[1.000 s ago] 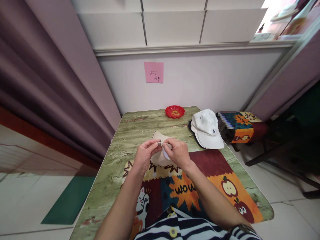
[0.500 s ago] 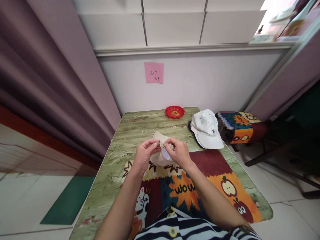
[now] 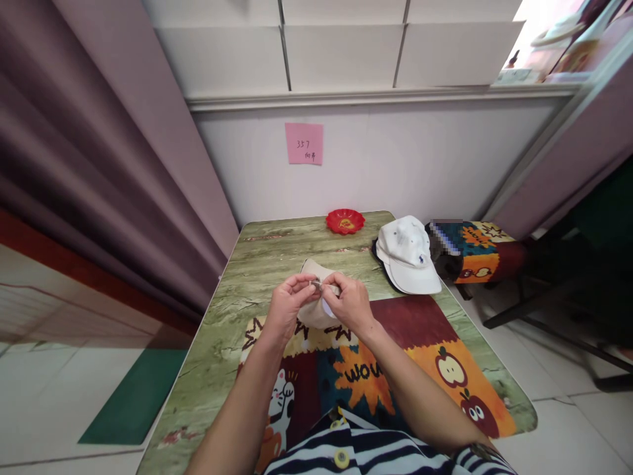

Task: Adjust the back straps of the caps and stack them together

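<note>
A beige cap (image 3: pixel 316 315) is held over the table in front of me, its crown low and partly on the patterned mat. My left hand (image 3: pixel 291 300) pinches one end of the cap's strap, where a small metallic buckle shows between the fingertips. My right hand (image 3: pixel 350 302) pinches the strap from the other side, its thumb close to the left thumb. The fingers hide part of the strap and the cap's opening. To the right, a white cap (image 3: pixel 406 254) with a small dark logo rests on top of a dark cap (image 3: pixel 378 254).
A red scalloped dish (image 3: pixel 345 221) stands at the back of the green wood-patterned table (image 3: pixel 198 396). Under my forearms lies a colourful mat (image 3: pixel 410 320). Beyond the table's right edge is a stool (image 3: pixel 482 254) with a similar cloth and a dark item.
My fingertips have shifted slightly at the strap, and the buckle shows more between them. Less of the pale inner patch of the beige cap is visible.
</note>
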`<state>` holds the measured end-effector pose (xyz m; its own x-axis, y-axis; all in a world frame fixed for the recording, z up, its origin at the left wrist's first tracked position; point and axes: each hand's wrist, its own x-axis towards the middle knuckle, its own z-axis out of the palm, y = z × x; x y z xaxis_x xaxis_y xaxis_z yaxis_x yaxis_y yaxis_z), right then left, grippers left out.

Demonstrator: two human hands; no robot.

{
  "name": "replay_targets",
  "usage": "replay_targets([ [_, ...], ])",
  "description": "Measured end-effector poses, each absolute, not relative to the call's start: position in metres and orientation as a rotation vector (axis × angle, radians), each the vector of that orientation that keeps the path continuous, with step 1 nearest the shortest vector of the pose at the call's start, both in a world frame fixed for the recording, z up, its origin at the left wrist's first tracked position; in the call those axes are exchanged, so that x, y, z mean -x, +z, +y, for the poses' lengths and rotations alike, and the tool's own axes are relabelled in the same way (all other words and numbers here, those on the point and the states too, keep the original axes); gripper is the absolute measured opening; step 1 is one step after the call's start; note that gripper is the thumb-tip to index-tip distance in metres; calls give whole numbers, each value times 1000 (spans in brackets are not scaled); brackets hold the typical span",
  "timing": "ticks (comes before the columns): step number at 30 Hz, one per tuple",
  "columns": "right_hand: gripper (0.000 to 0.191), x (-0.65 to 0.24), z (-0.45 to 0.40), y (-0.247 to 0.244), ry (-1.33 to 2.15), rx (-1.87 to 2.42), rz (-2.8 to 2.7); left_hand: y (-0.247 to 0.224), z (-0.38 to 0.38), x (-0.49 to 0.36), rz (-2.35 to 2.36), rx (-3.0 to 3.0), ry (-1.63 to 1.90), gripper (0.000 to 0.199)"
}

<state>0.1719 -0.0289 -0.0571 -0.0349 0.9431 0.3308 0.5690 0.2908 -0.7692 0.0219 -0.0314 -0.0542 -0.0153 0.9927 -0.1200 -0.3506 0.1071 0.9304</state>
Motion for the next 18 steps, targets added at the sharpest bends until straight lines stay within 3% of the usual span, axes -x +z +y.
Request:
replay_targets([
  [4,15,-176,-27,-62,606,1353,-1703,-58,-28,-19,1023,-795,1297,44],
  [9,38,-181,-23,-69,553,1165,-1828,-59,-26,-19,1049,-774,1304,40],
  [13,21,-180,-21,-76,373,1170,-1883,-58,-26,-20,1069,-792,1262,37],
  [18,20,-180,-19,-82,164,1172,-1975,-60,-25,-18,1101,-784,1348,45],
])
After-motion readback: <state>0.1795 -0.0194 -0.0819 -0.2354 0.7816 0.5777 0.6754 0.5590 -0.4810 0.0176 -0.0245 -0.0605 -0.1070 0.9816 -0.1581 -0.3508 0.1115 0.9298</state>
